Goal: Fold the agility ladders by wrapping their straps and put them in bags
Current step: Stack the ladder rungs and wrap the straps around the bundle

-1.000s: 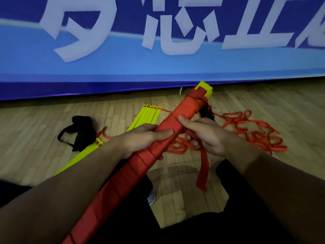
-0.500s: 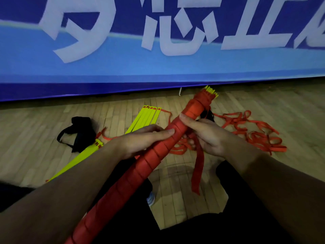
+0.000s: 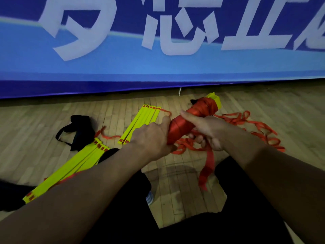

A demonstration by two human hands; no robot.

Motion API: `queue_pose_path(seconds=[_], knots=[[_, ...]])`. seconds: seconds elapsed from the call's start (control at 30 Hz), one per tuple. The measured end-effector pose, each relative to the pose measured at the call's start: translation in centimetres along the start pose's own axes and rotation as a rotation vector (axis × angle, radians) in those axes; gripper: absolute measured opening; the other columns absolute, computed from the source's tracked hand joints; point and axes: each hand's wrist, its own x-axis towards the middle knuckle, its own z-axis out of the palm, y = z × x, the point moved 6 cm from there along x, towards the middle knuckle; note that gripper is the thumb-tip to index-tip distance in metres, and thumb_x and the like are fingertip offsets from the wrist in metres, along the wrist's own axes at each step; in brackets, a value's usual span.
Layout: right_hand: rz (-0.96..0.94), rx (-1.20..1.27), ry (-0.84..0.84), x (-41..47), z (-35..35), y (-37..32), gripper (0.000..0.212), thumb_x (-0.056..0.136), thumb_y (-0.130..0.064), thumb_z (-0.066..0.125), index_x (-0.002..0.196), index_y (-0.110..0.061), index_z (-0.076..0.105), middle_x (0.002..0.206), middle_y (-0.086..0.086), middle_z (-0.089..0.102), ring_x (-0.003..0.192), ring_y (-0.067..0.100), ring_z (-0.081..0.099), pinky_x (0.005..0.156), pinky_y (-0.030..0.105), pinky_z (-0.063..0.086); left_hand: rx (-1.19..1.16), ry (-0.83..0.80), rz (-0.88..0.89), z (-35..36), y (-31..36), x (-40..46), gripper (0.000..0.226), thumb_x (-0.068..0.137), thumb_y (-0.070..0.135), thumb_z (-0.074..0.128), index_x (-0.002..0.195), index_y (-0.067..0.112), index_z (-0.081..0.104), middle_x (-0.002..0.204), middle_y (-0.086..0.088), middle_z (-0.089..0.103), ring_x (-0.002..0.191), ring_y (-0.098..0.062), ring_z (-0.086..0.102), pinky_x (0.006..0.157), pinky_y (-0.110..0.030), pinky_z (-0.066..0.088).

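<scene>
Head view, black bag [image 3: 77,131]: lies far left on the floor [image 3: 175,194], so we keep it within reach.
Loose ladder [image 3: 82,162]: unwrapped, beside it.
Left hand [image 3: 151,140]: we curl it round the wrapped bundle [image 3: 190,118] to steady it.
Right hand [image 3: 207,131]: we grip the bundle; the strap tail [image 3: 208,166] hangs below.
Clearance: open floor ahead; loose straps [image 3: 255,127] right.

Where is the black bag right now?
In the head view, the black bag lies on the wooden floor at left, below the blue banner, beside the far end of a yellow rung stack.
</scene>
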Motion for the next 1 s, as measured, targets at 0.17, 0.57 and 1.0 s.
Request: queue_pose_path(seconds=[0.17,0.57,1.0], knots=[[-0.023,-0.017,0.086,0.2,-0.3,0.1,0.062,0.076,-0.074,0.066,0.072,-0.013,0.057,0.046,-0.003,0.046,0.033,0.007,0.031,0.039,0.018,0.023,-0.093,-0.061,-0.046,0.4,-1.0,0.2,0.071,0.074,0.073,0.066,0.122,0.026,0.042,0.108,-0.007,0.062,0.100,-0.031,0.063,0.074,-0.036,0.049],[-0.340,0.364,-0.264,-0.4,0.2,0.6,0.032,0.080,-0.037,0.066,0.084,-0.006,0.062,0.063,0.005,0.053,0.048,0.011,0.051,0.048,0.024,0.038,-1.341,-0.549,-0.064,0.9,-2.4,-0.6,0.051,0.077,0.040,0.077,0.121,0.021,0.060,0.100,-0.006,0.075,0.085,-0.024,0.070,0.074,-0.036,0.057],[-0.034,0.024,0.040,0.9,-1.0,1.7,0.049,0.086,-0.063,0.064,0.076,-0.016,0.057,0.050,-0.002,0.047,0.034,0.007,0.034,0.036,0.014,0.025,0.078,-0.015,0.021,0.8,2.0,-0.2,0.076,0.077,0.064,0.068,0.129,0.020,0.036,0.119,-0.008,0.055,0.107,-0.031,0.061,0.073,-0.037,0.042]])
